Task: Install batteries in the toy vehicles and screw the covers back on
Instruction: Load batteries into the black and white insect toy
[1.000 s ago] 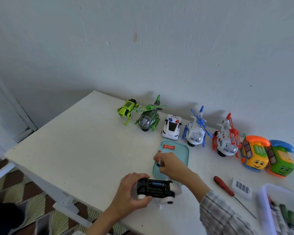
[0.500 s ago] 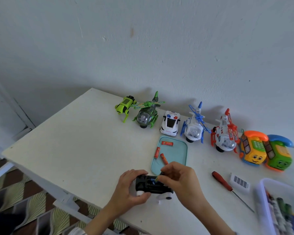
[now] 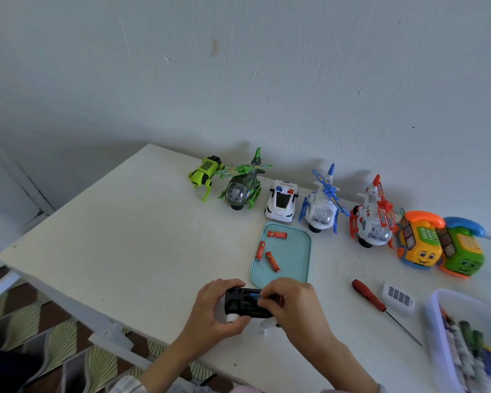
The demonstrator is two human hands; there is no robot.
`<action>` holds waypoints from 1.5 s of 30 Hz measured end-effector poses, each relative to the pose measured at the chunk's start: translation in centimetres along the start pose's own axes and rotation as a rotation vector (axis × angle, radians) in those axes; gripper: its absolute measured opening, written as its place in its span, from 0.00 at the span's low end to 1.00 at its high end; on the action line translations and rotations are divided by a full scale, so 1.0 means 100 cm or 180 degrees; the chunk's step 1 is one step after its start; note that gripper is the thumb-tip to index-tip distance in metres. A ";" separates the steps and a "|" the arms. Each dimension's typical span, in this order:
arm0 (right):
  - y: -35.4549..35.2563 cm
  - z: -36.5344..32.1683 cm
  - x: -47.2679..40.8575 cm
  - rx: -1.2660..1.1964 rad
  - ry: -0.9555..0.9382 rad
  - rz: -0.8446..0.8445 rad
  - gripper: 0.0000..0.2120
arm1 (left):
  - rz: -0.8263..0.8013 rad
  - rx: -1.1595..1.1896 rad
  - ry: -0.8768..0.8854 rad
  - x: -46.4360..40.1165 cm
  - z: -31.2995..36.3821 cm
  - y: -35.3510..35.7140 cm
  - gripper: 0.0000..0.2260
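A: What's changed since a second ago?

B: The right hand (image 3: 292, 303) has left the teal tray (image 3: 295, 251) and come back over the upturned toy car (image 3: 245, 304). Its fingers (image 3: 267, 297) now pinch a red battery (image 3: 277, 299) at the open compartment. A blue-tipped cell seems to lie inside already.

A: So a battery is going in?

B: I'd judge so: it is mid-insertion, not yet seated, and the cover is still off.

A: And the other hand?

B: The left hand (image 3: 210, 310) grips the car's glossy black underside, fingers curled round one end, with a white wheel showing beneath.

A: What lies beyond the fingers?

B: Just past them is the smooth, round-cornered tray with three slim red batteries (image 3: 272, 260). To their right, a red-handled screwdriver (image 3: 369, 300) with a thin steel shaft lies on the matte white worktop (image 3: 125, 236), and a barcoded white piece, perhaps the cover, beside it. Farther off, glossy plastic toys line the wall.
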State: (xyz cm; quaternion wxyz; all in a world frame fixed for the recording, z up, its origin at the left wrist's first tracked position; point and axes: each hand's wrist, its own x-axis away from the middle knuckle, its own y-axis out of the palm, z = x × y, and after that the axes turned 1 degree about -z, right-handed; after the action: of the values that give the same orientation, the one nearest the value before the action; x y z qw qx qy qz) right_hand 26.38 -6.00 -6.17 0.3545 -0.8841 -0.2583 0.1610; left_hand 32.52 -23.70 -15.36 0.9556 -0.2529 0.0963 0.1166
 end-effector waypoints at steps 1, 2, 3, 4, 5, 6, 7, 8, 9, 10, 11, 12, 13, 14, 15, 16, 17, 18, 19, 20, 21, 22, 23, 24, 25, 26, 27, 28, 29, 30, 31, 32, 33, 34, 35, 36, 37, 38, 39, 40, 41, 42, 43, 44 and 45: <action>0.002 0.003 0.001 0.0159 -0.0140 0.0015 0.03 | -0.0001 0.0007 -0.0003 0.001 0.000 0.000 0.22; 0.004 0.005 0.000 0.0237 -0.0279 0.0016 0.03 | 0.0011 0.0012 0.0006 0.000 -0.001 0.000 0.22; 0.005 0.008 0.000 0.0279 -0.0415 -0.0007 0.04 | 0.0011 0.0017 0.0012 0.001 0.000 0.000 0.22; 0.006 0.009 -0.001 0.0339 -0.0531 -0.0045 0.05 | 0.0005 0.0020 0.0012 0.000 0.000 0.000 0.22; 0.006 0.010 -0.002 0.0416 -0.0618 -0.0050 0.06 | -0.0002 0.0014 0.0010 0.000 0.001 0.000 0.22; 0.006 0.010 -0.002 0.0468 -0.0667 -0.0004 0.07 | 0.0002 -0.0001 0.0017 -0.001 0.002 -0.001 0.22; 0.007 0.011 -0.002 0.0482 -0.0705 0.0093 0.07 | 0.0008 -0.0019 0.0021 0.000 0.002 -0.001 0.22; 0.007 0.011 -0.002 0.0501 -0.0714 0.0217 0.08 | 0.0018 -0.0026 0.0034 0.000 0.002 -0.001 0.22; 0.007 0.013 -0.002 0.0515 -0.0707 0.0348 0.09 | 0.0016 -0.0036 0.0052 0.000 0.003 -0.002 0.22; 0.008 0.014 -0.001 0.0517 -0.0668 0.0438 0.09 | 0.0007 -0.0047 0.0057 0.001 0.003 -0.002 0.22; 0.008 0.015 -0.001 0.0486 -0.0626 0.0507 0.09 | -0.0002 -0.0071 0.0078 0.000 0.004 -0.002 0.21; 0.008 0.016 0.000 0.0428 -0.0552 0.0543 0.09 | -0.0004 -0.0092 0.0105 0.000 0.004 -0.002 0.21; 0.008 0.017 0.000 0.0304 -0.0440 0.0537 0.09 | -0.0001 -0.0116 0.0123 0.000 0.005 -0.002 0.21; 0.008 0.017 0.000 0.0204 -0.0327 0.0509 0.11 | 0.0008 -0.0129 0.0137 0.001 0.006 -0.001 0.21; 0.007 0.017 -0.001 0.0163 -0.0303 0.0520 0.11 | 0.0024 -0.0142 0.0158 0.000 0.007 0.000 0.21; 0.007 0.016 -0.001 0.0288 -0.0387 0.0544 0.10 | 0.0032 -0.0154 0.0168 -0.001 0.007 0.000 0.20; 0.009 0.014 -0.001 0.0497 -0.0548 0.0546 0.09 | 0.0033 -0.0166 0.0169 -0.001 0.007 0.000 0.20; 0.010 0.012 0.001 0.0776 -0.0691 0.0566 0.09 | 0.0026 -0.0170 0.0172 -0.001 0.008 0.001 0.20; 0.015 0.013 0.004 0.1052 -0.0852 0.0646 0.10 | 0.0024 -0.0173 0.0183 -0.001 0.008 0.001 0.20; 0.020 0.015 0.008 0.1319 -0.1003 0.0745 0.10 | 0.0018 -0.0171 0.0185 -0.001 0.008 0.001 0.20; 0.026 0.018 0.012 0.1536 -0.1141 0.0835 0.11 | 0.0009 -0.0172 0.0185 -0.001 0.009 0.001 0.20; 0.031 0.019 0.017 0.1696 -0.1222 0.0899 0.12 | 0.0003 -0.0168 0.0182 -0.001 0.009 0.001 0.20; 0.035 0.022 0.021 0.1819 -0.1267 0.0957 0.13 | -0.0001 -0.0170 0.0184 -0.001 0.008 0.002 0.20; 0.038 0.026 0.024 0.1904 -0.1286 0.1034 0.14 | -0.0004 -0.0175 0.0179 -0.002 0.008 0.003 0.20; 0.041 0.029 0.025 0.1938 -0.1299 0.1112 0.14 | -0.0007 -0.0179 0.0163 -0.002 0.006 0.003 0.21; 0.041 0.029 0.026 0.1935 -0.1288 0.1098 0.15 | -0.0005 -0.0178 0.0140 -0.003 0.005 0.004 0.22; 0.041 0.028 0.026 0.1940 -0.1277 0.1037 0.16 | -0.0003 -0.0169 0.0125 -0.003 0.003 0.003 0.23; 0.041 0.027 0.028 0.1941 -0.1259 0.0945 0.16 | -0.0014 -0.0158 0.0112 -0.003 0.003 0.003 0.23; 0.040 0.026 0.028 0.1881 -0.1260 0.0841 0.16 | -0.0028 -0.0132 0.0101 -0.003 0.003 0.003 0.23; 0.037 0.024 0.028 0.1728 -0.1232 0.0740 0.15 | -0.0040 -0.0101 0.0089 -0.003 0.003 0.003 0.22; 0.031 0.021 0.027 0.1414 -0.1125 0.0641 0.15 | -0.0031 -0.0067 0.0081 -0.003 0.004 0.003 0.22; 0.023 0.017 0.025 0.0904 -0.0869 0.0601 0.14 | -0.0004 -0.0025 0.0081 -0.003 0.006 0.002 0.21; 0.013 0.014 0.022 0.0295 -0.0550 0.0597 0.12 | 0.0043 0.0014 0.0077 -0.004 0.009 0.002 0.21; 0.001 0.015 0.019 -0.0233 -0.0198 0.0602 0.11 | 0.0092 0.0043 0.0087 -0.007 0.013 0.001 0.21; -0.011 0.018 0.016 -0.0533 0.0018 0.0619 0.11 | 0.0143 0.0054 0.0106 -0.009 0.017 0.000 0.20; -0.024 0.024 0.012 -0.0476 0.0074 0.0753 0.11 | 0.0173 0.0074 0.0141 -0.012 0.021 -0.002 0.19; -0.039 0.035 0.009 -0.0238 0.0127 0.0958 0.11 | 0.0157 0.0118 0.0190 -0.017 0.027 -0.002 0.19; -0.054 0.049 0.005 0.0098 0.0202 0.1086 0.13 | 0.0132 0.0165 0.0216 -0.022 0.033 -0.003 0.18; -0.068 0.064 -0.001 0.0463 0.0385 0.1009 0.15 | 0.0126 0.0227 0.0205 -0.026 0.040 -0.005 0.18; -0.079 0.083 -0.005 0.0848 0.0702 0.0742 0.18 | 0.0137 0.0298 0.0200 -0.031 0.046 -0.007 0.18; -0.092 0.102 -0.006 0.1260 0.1159 0.0366 0.21 | 0.0129 0.0372 0.0208 -0.038 0.054 -0.008 0.18; -0.101 0.120 -0.006 0.1724 0.1543 -0.0066 0.23 | 0.0115 0.0419 0.0201 -0.043 0.060 -0.011 0.18; -0.108 0.134 -0.004 0.2089 0.1776 -0.0397 0.23 | 0.0080 0.0442 0.0200 -0.050 0.068 -0.014 0.19; -0.113 0.144 -0.001 0.2313 0.1914 -0.0614 0.23 | 0.0025 0.0478 0.0195 -0.058 0.076 -0.016 0.19; -0.115 0.152 0.002 0.2374 0.1958 -0.0741 0.22 | -0.0019 0.0549 0.0178 -0.064 0.083 -0.018 0.20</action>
State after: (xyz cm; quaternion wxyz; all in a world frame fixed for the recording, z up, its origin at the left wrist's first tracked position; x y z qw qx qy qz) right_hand 15.46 9.43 -8.60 0.7221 -0.6689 -0.1636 -0.0665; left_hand 27.98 -22.11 -5.89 0.9711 -0.1731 0.1318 0.0978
